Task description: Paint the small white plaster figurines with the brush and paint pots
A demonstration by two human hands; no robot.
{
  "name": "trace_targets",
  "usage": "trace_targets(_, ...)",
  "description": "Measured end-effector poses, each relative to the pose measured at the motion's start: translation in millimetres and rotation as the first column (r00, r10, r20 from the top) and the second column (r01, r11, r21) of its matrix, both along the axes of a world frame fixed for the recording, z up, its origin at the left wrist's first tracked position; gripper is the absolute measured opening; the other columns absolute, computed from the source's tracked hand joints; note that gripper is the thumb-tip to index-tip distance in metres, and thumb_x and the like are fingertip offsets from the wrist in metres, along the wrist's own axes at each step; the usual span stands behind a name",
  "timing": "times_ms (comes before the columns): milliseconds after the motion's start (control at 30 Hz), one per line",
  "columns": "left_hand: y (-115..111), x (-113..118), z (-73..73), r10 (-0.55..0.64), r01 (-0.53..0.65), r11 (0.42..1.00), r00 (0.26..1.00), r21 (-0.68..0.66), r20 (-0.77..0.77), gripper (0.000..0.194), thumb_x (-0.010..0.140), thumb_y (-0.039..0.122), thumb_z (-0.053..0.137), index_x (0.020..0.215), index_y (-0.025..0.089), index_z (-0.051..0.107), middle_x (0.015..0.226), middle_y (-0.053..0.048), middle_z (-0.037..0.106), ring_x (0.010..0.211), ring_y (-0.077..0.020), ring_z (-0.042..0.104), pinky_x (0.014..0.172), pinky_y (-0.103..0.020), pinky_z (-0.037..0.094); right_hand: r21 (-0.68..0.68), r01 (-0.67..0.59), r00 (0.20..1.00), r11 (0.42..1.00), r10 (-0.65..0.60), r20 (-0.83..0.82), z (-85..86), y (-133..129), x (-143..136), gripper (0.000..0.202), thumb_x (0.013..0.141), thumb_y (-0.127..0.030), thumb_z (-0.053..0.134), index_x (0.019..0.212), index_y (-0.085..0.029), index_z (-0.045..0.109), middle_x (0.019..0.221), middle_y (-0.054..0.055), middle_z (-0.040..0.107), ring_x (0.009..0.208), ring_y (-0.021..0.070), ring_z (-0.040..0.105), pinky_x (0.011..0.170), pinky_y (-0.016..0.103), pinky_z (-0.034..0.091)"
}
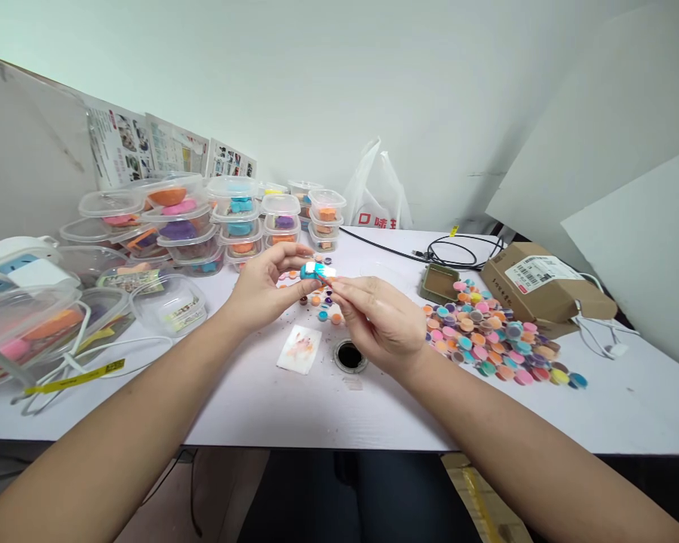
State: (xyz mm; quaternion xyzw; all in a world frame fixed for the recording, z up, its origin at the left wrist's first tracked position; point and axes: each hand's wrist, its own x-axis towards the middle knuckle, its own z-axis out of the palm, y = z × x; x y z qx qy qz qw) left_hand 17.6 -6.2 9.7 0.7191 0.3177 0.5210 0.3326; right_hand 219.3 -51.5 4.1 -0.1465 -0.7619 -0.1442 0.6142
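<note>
A small blue and white piece [315, 270] is held up over the middle of the table, pinched in my left hand [268, 283]. My right hand [376, 313] has its fingertips together at the piece's right end; what they grip is too small to make out. Below the hands lie small paint pots [324, 302] in several colours. A white tissue with orange-red stains [299, 348] lies flat nearer me, and a round container of dark liquid [349, 354] stands to its right.
Stacked clear tubs [241, 226] fill the back left. A heap of coloured pots [486, 339], an olive tray [440, 283] and a cardboard box [529, 283] are right. White cables [73, 362] lie left; a plastic bag [378, 188] stands behind.
</note>
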Motion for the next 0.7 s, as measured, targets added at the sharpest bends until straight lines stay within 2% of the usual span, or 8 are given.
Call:
trace_targets(100,0,1,0.5,-0.027,0.027,1.000,0.999,-0.014,0.021,0.043,0.076,0.033,0.086,0.115,0.024,0.069,0.110,-0.005,0.076,0.107,-0.0232,0.073,0.084,-0.033,0.061,-0.018,0.009,1.000,1.000,-0.009,-0.011,0.5,1,0,0.033,0.089,0.000,0.066,0.119,-0.013,0.069,0.103,0.015,0.080,0.097,0.0201,0.077,0.081,0.035,0.067)
trace_targets(300,3,-2,-1.4,-0.024,0.024,1.000,1.000,0.017,0.014,0.041,0.078,0.031,0.085,0.115,0.025,0.069,0.112,-0.005,0.076,0.107,-0.0230,0.072,0.092,-0.038,0.059,-0.083,-0.055,0.998,0.995,0.057,0.020,3.4,-6,2,0.030,0.091,-0.004,0.065,0.117,-0.017,0.071,0.101,0.009,0.081,0.094,0.0182,0.078,0.080,0.032,0.066)
trace_targets(400,5,-3,-2.4,0.000,0.000,1.000,1.000,-0.006,0.001,0.045,0.076,0.034,0.086,0.116,0.024,0.068,0.109,-0.006,0.077,0.107,-0.0249,0.072,0.093,-0.041,0.059,-0.218,-0.011,0.994,0.976,-0.013,-0.105,3.1,-7,5,0.024,0.093,-0.012,0.066,0.112,-0.024,0.074,0.102,0.005,0.082,0.090,0.0176,0.078,0.079,0.033,0.066)
trace_targets(467,6,-4,-2.7,0.023,-0.023,1.000,1.000,-0.019,0.001,0.049,0.074,0.035,0.088,0.116,0.023,0.067,0.109,-0.007,0.077,0.108,-0.0262,0.073,0.094,-0.043,0.059,-0.344,-0.006,0.966,0.939,-0.084,-0.246,3.6,-2,8,0.014,0.095,-0.021,0.066,0.104,-0.025,0.076,0.098,0.003,0.081,0.082,0.0168,0.077,0.074,0.034,0.065)
trace_targets(533,8,-5,-2.4,0.049,-0.049,0.998,0.999,-0.029,0.009,0.051,0.072,0.036,0.089,0.116,0.022,0.066,0.110,-0.008,0.077,0.108,-0.0271,0.072,0.093,-0.044,0.060,-0.468,-0.069,0.923,0.881,-0.122,-0.366,8.3,4,14,0.012,0.096,-0.030,0.066,0.095,-0.022,0.075,0.088,0.003,0.080,0.073,0.0158,0.074,0.069,0.032,0.063)
trace_targets(600,9,-7,-0.9,0.073,-0.072,0.997,0.997,-0.040,0.021,0.051,0.072,0.036,0.089,0.116,0.022,0.066,0.112,-0.009,0.077,0.109,-0.0276,0.072,0.088,-0.043,0.061,-0.598,-0.162,0.914,0.785,-0.109,-0.390,19.4,5,21,0.021,0.098,-0.037,0.064,0.088,-0.019,0.072,0.080,0.002,0.077,0.069,0.0140,0.071,0.067,0.029,0.061)
trace_targets(667,8,-8,1.8,0.085,-0.084,0.995,0.996,-0.056,0.024,0.050,0.072,0.036,0.088,0.114,0.022,0.065,0.113,-0.009,0.077,0.107,-0.0279,0.073,0.081,-0.041,0.062,-0.729,-0.226,0.956,0.646,0.003,-0.294,35.2,-6,31,0.030,0.100,-0.041,0.059,0.083,-0.019,0.069,0.078,0.002,0.075,0.072,0.0131,0.070,0.070,0.026,0.060)
trace_targets(700,8,-8,3.4,0.090,-0.088,0.994,0.996,-0.057,0.027,0.050,0.072,0.036,0.088,0.114,0.022,0.065,0.113,-0.009,0.077,0.106,-0.0280,0.073,0.078,-0.040,0.063,-0.817,-0.211,0.977,0.537,0.096,-0.189,43.0,-18,35,0.033,0.101,-0.041,0.057,0.081,-0.018,0.070,0.079,0.003,0.075,0.074,0.0134,0.070,0.070,0.026,0.059)
